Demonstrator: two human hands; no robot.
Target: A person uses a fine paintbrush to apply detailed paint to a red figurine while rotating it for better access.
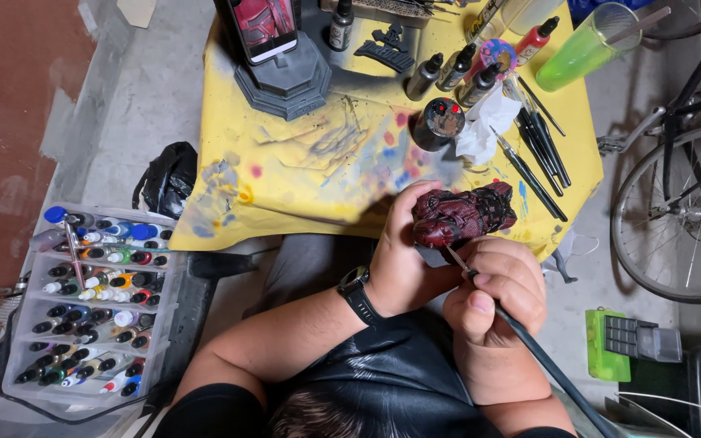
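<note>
Right now my left hand has a closed grip around a dark red figure part, held up just past the near edge of the table. My right hand pinches a thin brush, grip shut on the handle, tip touching the part's underside. A dark handle or hose runs back from that hand toward me; can't tell which.

To do this well, I reckon: brace both hands against each other, light strokes, follow the grooves, turn the part rather than the brush.

Part looks hard, ribbed, glossy in spots, muscle-like ridges. Table cover is yellow, matte, speckled with paint stains. Spare brushes lie beside a crumpled white tissue. Small dark dropper bottles stand behind. Clear tray of paint bottles sits well apart at left.
</note>
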